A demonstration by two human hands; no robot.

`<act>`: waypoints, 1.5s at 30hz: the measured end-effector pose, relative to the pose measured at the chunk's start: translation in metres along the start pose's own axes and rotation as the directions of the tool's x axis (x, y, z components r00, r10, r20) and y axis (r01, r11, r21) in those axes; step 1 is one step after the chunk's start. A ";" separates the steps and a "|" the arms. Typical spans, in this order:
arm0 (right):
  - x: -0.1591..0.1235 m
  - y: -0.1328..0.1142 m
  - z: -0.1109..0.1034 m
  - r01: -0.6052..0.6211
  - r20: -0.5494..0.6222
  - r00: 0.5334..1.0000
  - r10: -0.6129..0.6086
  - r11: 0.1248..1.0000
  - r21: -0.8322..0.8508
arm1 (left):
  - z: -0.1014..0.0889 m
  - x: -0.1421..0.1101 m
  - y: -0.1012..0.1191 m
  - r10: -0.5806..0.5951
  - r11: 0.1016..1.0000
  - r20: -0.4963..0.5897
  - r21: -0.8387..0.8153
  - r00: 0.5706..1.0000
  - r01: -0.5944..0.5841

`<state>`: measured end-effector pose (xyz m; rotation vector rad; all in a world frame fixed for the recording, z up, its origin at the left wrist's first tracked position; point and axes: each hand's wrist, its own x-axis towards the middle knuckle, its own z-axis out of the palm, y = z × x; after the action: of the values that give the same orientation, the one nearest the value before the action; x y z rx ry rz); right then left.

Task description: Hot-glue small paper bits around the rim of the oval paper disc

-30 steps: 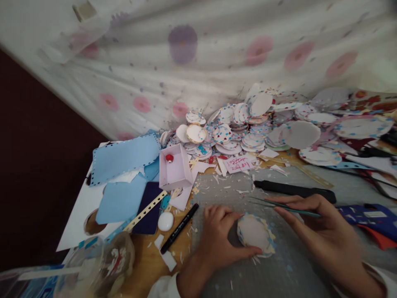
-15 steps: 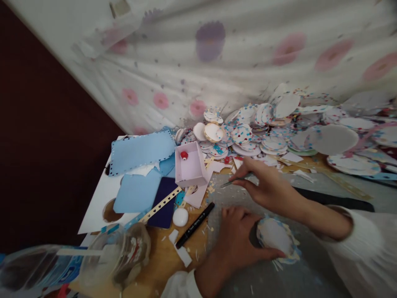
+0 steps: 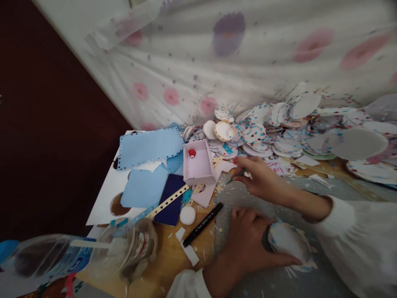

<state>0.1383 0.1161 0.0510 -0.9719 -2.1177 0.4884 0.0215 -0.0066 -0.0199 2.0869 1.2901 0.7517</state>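
Note:
My right hand pinches a pair of slim tweezers, their tips pointing left and down. Just left of the tips lie tiny cream paper cut-outs at the edge of the grey mat. Low in the view, my left hand is curved around a round white paper disc, thumb across its near edge. Small blue and cream pieces fringe the disc's rim. The fingertips of the left hand rest on the mat.
Beside the mat are a black marker, a white round lump and a pink box with a red item inside. Many decorated discs are heaped along the curtain. A plastic bottle and a clear tub stand front left.
The whole view has shifted, so things sit farther right. The tweezer tips are slightly closer to the cream cut-outs. My left hand keeps its hold on the disc.

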 end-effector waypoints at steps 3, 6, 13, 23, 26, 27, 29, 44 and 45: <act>-0.020 -0.004 -0.035 -0.025 -0.114 0.993 0.023 1.000 -0.011 | -0.002 0.000 0.001 0.020 1.000 -0.019 -0.004 1.000 -0.021; -0.055 -0.006 -0.062 -0.056 -0.234 0.971 0.055 0.998 0.002 | -0.005 0.000 0.005 0.032 0.999 -0.026 0.000 0.999 -0.032; -0.130 0.000 -0.063 -0.148 -0.470 0.856 0.213 0.974 0.171 | -0.017 0.002 0.012 0.003 0.998 -0.040 -0.066 0.999 -0.006; -0.141 -0.015 -0.056 -0.175 -0.470 0.837 0.281 0.951 0.257 | -0.022 0.006 0.018 -0.140 0.934 -0.193 -0.350 0.971 0.065; -0.146 -0.019 -0.049 -0.180 -0.425 0.858 0.289 0.943 0.280 | -0.021 0.008 0.018 -0.117 0.930 -0.218 -0.367 0.969 0.029; -0.147 -0.019 -0.047 -0.182 -0.417 0.860 0.294 0.941 0.287 | -0.021 0.008 0.018 -0.105 0.930 -0.228 -0.369 0.968 0.014; -0.149 -0.020 -0.044 -0.180 -0.409 0.865 0.292 0.939 0.292 | -0.021 0.008 0.018 -0.080 0.928 -0.247 -0.372 0.966 -0.018; -0.155 -0.019 -0.038 -0.226 -0.355 0.872 0.336 0.922 0.316 | -0.019 0.006 0.016 -0.066 0.928 -0.266 -0.370 0.962 -0.039; -0.155 -0.019 -0.038 -0.227 -0.355 0.873 0.335 0.923 0.311 | -0.020 0.006 0.016 -0.061 0.927 -0.263 -0.372 0.963 -0.043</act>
<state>0.2260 -0.0138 0.0146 -1.1257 -1.5047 0.6338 0.0197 -0.0037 0.0061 1.7106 1.1789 1.2115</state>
